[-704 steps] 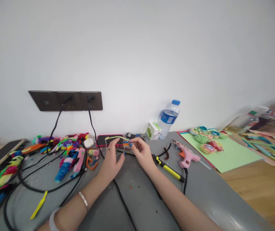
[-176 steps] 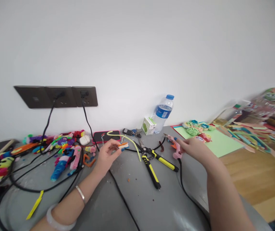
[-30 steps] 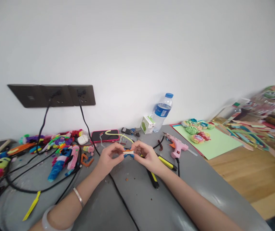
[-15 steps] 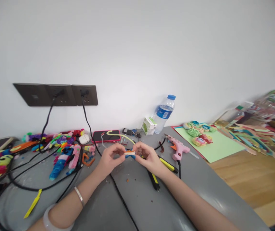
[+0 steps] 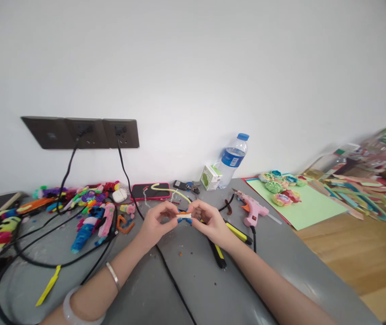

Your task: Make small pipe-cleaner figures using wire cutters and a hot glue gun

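Note:
Between my two hands, above the grey table, is a small orange-and-cream strip [image 5: 184, 215], possibly fuzzy craft wire; its exact kind is too small to make out. The fingers of my left hand [image 5: 159, 222] pinch its left end, while my right hand [image 5: 210, 221] pinches the right end. Blue nails show just below the strip. Under and beside my right wrist lie yellow-and-black-handled pliers [image 5: 218, 256], partly hidden. A pale yellow pipe cleaner [image 5: 176, 192] curves behind my hands, across a pink-edged phone [image 5: 139, 191].
Colourful pipe-cleaner pieces [image 5: 89, 225] and black cables [image 5: 37, 260] crowd the left. At the right lie a pink glue gun [image 5: 254, 210], green paper [image 5: 314, 208] with crumpled paper flowers and paper strips [image 5: 355, 194]. A water bottle [image 5: 232, 158] and small box [image 5: 211, 177] stand by the wall.
The view has shifted slightly, so everything appears a little farther right. Both hands keep pinching the small strip, with hardly any change in their pose.

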The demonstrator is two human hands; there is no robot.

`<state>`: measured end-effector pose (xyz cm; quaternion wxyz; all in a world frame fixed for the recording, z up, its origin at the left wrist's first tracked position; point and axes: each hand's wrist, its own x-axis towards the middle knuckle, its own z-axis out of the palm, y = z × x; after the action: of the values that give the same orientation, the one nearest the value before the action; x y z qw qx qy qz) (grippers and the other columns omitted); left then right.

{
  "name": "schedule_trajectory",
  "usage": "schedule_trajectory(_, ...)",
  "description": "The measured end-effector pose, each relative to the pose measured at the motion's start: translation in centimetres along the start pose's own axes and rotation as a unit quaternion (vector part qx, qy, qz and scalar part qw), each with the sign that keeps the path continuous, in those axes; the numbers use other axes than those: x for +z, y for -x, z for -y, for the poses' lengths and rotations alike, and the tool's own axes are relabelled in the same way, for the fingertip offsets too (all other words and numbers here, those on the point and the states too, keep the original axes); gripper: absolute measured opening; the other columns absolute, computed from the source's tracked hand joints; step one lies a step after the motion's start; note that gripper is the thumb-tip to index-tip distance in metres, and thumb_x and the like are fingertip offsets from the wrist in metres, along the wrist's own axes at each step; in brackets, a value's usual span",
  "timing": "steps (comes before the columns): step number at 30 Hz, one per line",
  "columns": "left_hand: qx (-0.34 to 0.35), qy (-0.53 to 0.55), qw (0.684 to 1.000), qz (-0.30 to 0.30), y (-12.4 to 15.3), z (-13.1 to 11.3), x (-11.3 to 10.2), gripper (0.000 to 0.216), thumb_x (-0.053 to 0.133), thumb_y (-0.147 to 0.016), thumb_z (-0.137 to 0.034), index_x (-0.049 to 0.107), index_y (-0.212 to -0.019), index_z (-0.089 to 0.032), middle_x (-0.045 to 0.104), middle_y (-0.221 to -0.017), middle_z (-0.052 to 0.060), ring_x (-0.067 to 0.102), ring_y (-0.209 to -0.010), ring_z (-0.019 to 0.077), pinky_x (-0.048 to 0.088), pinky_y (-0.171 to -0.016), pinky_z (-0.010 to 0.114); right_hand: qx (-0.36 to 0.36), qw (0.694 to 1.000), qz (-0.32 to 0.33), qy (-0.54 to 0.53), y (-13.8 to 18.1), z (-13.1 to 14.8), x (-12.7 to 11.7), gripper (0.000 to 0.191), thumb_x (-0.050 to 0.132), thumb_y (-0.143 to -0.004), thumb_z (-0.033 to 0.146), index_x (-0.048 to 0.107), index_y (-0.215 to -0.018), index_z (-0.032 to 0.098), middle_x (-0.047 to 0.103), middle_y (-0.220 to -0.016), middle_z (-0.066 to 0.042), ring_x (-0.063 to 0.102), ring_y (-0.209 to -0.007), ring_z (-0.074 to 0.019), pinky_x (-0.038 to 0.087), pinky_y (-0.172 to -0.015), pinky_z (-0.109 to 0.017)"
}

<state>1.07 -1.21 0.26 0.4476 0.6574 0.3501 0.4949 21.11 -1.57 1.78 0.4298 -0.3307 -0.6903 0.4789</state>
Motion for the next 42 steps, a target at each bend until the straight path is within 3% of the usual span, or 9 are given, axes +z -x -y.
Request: schedule_trajectory(42,-0.01,0.001,1.0,-0.008,0.02,-0.77,0.16,0.009,0.067,-0.077,-0.023,0.063,-0.082,-0.017,0.064,-0.082,0.003,0.059,-0.075,0.0154,0.049,-0.073,0.027,0.009,1.0,0.0,0.015,-0.08,0.18,-0.08,0.02,0.062,-0.088,0.038,0.058,-0.094,0.019,0.055,-0.078,-0.001,0.049,-0.067,-0.014,0.041,-0.063,-0.026)
